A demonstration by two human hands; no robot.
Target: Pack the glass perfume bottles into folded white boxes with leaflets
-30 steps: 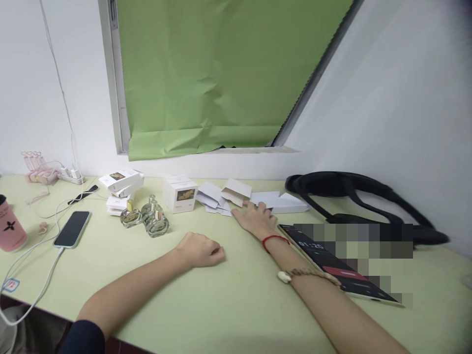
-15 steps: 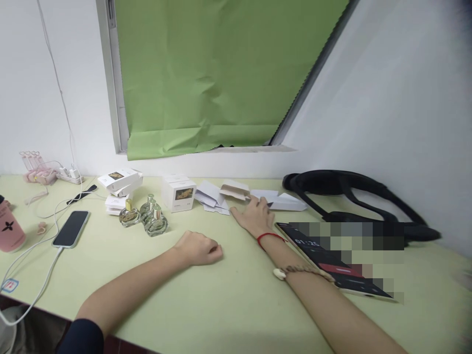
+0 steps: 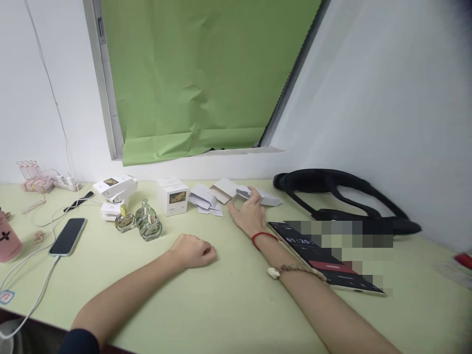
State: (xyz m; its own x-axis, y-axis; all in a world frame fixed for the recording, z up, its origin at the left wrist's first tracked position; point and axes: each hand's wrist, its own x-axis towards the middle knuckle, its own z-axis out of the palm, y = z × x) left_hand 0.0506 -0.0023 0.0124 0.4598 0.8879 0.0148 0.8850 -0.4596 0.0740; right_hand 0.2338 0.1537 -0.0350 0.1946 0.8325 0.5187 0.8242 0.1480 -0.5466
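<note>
My left hand (image 3: 193, 250) rests on the table as a loose fist, with nothing visible in it. At the folded white card pieces (image 3: 224, 189), my right hand (image 3: 249, 215) lies with thumb and forefinger apart, its fingertips against a long white card piece (image 3: 271, 198). Part of that piece is hidden behind the fingers. Left of the card pieces stands a closed white box (image 3: 173, 199) with a picture on its front. Three glass perfume bottles (image 3: 150, 227) stand further left, beside stacked white boxes (image 3: 115, 189).
Right of my right arm lies a tablet (image 3: 313, 255) with a timer showing. Behind it is a black headset-like frame (image 3: 342, 184). On the left are a phone (image 3: 68, 237) on a white cable, a pink cup (image 3: 8, 241) and a power strip (image 3: 67, 184).
My right hand's fingers have shifted on the card pieces; the long piece has slid closer to the others and one folded piece has tipped. My left hand keeps its fist. The view has turned slightly right.
</note>
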